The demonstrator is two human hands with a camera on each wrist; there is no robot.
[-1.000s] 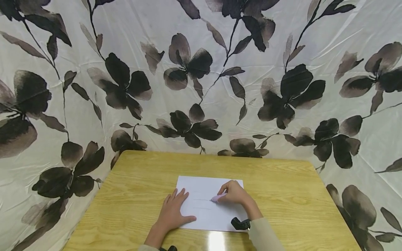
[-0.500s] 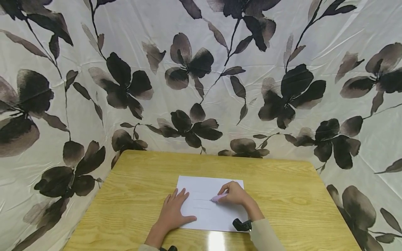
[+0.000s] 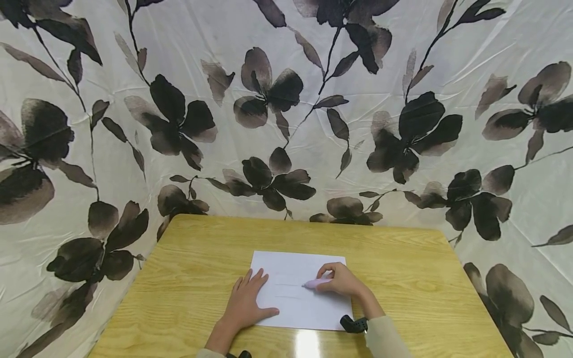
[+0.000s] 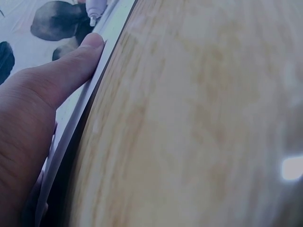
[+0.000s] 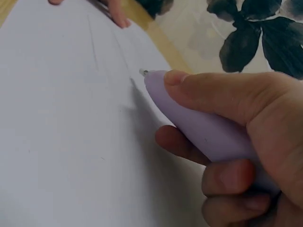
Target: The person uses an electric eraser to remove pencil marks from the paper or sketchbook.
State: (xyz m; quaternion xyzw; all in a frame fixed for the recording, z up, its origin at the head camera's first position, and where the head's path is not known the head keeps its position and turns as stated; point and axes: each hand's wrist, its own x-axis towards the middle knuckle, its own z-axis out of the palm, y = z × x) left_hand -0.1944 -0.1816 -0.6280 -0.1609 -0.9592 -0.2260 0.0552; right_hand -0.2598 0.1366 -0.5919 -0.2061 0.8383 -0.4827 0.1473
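Observation:
On the table lies a white sheet of paper [image 3: 295,313] with a few thin, faint lines drawn across it. My left hand [image 3: 245,303] rests flat on the sheet's left side, fingers spread and thumb along the near edge; its thumb shows in the left wrist view. My right hand [image 3: 344,281] grips a thick lilac pen-shaped tool [image 5: 203,123], thumb along its top and fingers curled beneath. The tool's narrow, pale tip points left, right by the end of a drawn line, with its shadow on the paper in the right wrist view. The tool's rear end is hidden in the palm.
The yellow wood-grain table [image 3: 201,248] extends around the sheet, its far edge meeting a white cloth [image 3: 313,124] with dark flower prints. A black band device [image 3: 353,324] sits on the right wrist, beside a beige sleeve [image 3: 387,338]. Light glares near the front.
My right hand has shifted a little to the right and nearer to me, drawing the lilac tool slightly right along with it. The left hand and paper stay in place.

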